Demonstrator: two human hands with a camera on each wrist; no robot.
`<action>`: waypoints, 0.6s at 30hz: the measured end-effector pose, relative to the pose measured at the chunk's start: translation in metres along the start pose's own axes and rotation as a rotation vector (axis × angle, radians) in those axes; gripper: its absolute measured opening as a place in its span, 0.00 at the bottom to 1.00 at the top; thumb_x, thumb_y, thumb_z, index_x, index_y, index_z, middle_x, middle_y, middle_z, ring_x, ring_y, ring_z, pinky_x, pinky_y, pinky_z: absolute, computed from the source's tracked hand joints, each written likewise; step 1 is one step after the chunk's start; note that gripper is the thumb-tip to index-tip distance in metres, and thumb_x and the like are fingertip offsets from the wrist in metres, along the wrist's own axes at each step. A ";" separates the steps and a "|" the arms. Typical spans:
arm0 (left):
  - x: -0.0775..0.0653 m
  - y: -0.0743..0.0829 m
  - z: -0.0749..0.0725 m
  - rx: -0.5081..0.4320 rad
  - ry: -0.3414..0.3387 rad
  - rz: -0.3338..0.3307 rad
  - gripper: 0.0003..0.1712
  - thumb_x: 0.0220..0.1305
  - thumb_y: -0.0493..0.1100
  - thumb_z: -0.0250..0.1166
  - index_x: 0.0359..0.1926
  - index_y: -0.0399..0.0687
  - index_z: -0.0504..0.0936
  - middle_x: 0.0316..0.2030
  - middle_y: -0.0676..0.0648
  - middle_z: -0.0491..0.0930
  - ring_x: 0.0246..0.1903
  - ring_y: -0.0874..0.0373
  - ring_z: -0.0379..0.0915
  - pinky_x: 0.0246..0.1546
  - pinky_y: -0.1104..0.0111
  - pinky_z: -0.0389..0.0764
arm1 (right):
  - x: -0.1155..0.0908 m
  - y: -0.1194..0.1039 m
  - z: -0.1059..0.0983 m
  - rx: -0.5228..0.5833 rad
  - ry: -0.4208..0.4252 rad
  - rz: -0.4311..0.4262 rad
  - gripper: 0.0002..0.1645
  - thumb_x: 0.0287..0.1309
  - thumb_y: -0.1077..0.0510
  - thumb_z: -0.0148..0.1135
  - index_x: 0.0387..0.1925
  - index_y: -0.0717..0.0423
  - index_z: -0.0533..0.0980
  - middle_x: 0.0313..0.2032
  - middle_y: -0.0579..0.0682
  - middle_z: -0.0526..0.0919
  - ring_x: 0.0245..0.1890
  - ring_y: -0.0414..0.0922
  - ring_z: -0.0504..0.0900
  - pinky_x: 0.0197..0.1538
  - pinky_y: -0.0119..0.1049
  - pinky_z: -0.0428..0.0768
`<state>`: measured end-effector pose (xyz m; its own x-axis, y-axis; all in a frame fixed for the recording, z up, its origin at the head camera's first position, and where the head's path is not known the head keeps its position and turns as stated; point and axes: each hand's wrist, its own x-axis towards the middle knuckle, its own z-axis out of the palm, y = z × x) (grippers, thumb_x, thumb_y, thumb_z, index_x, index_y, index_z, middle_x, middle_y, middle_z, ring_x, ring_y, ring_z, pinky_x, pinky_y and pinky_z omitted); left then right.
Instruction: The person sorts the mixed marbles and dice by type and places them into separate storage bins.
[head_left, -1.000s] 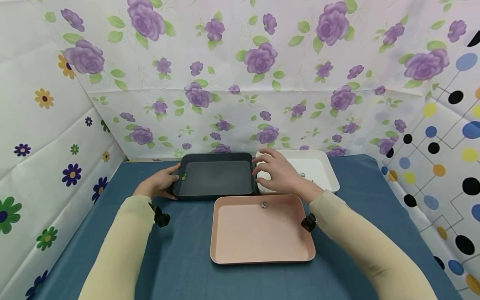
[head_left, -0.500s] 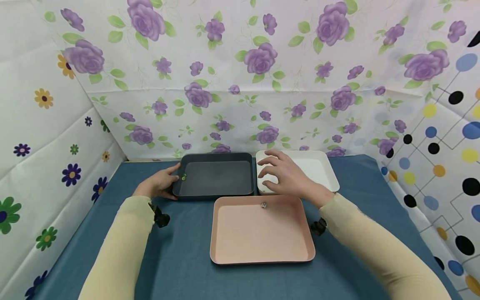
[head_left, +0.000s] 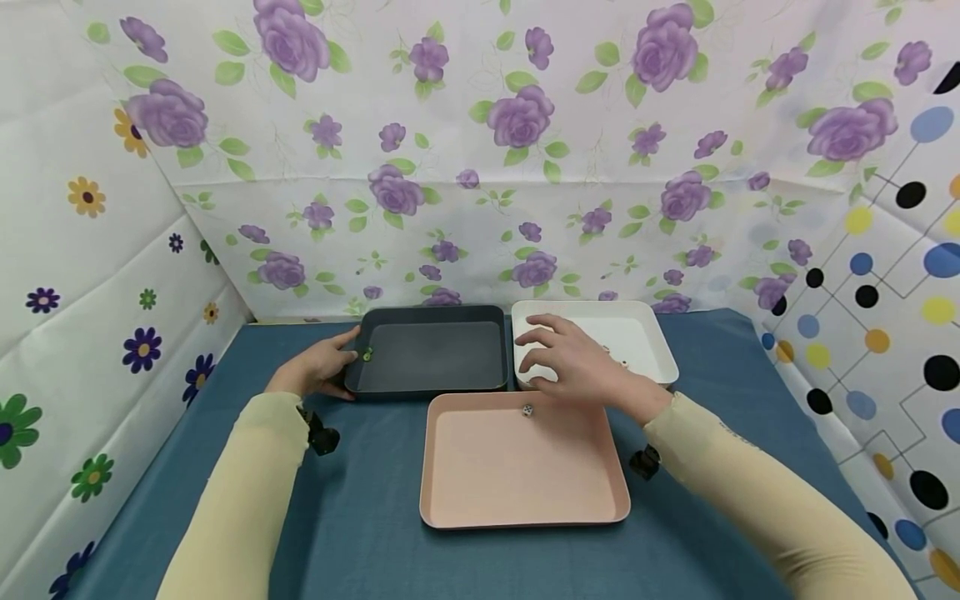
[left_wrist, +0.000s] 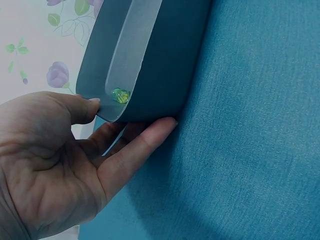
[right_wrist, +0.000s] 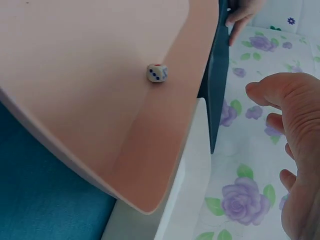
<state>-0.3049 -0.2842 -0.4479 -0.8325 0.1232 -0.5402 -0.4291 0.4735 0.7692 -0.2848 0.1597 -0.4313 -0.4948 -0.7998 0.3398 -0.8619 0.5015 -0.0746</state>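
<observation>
My left hand holds the left end of a dark grey tray. In the left wrist view the thumb lies at the tray's rim and the fingers touch its outer wall. A small translucent green-yellow piece rests inside, near that end. My right hand hovers over the left part of a white tray, fingers loosely bent and apart, with nothing visible between them. A white die with dark dots sits by the far wall of a pink tray.
Small bits lie in the white tray, partly hidden by the right hand. All the trays rest on a blue cloth. Behind them rises a flowered backdrop, with patterned sheets on both sides.
My right hand has shifted from the border between the dark and white trays to the right and slightly nearer, over the white tray. The left hand and the trays stay in place.
</observation>
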 end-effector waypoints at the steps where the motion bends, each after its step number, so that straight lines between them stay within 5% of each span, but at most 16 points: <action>1: 0.000 0.000 0.000 0.000 -0.001 0.001 0.39 0.85 0.41 0.41 0.81 0.72 0.31 0.79 0.30 0.29 0.65 0.27 0.64 0.42 0.48 0.87 | 0.000 -0.001 0.001 0.000 -0.011 0.003 0.07 0.58 0.56 0.75 0.39 0.44 0.87 0.60 0.52 0.79 0.73 0.59 0.62 0.75 0.54 0.59; 18: 0.006 -0.003 -0.001 -0.011 0.013 -0.014 0.39 0.85 0.42 0.42 0.81 0.74 0.32 0.79 0.30 0.32 0.65 0.28 0.64 0.42 0.48 0.87 | -0.006 -0.005 0.023 -0.033 -0.078 -0.067 0.06 0.57 0.55 0.77 0.35 0.42 0.87 0.60 0.53 0.80 0.72 0.59 0.63 0.72 0.53 0.65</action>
<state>-0.3087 -0.2856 -0.4526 -0.8306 0.1055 -0.5468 -0.4445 0.4658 0.7652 -0.2805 0.1544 -0.4549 -0.4441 -0.8547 0.2687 -0.8901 0.4552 -0.0231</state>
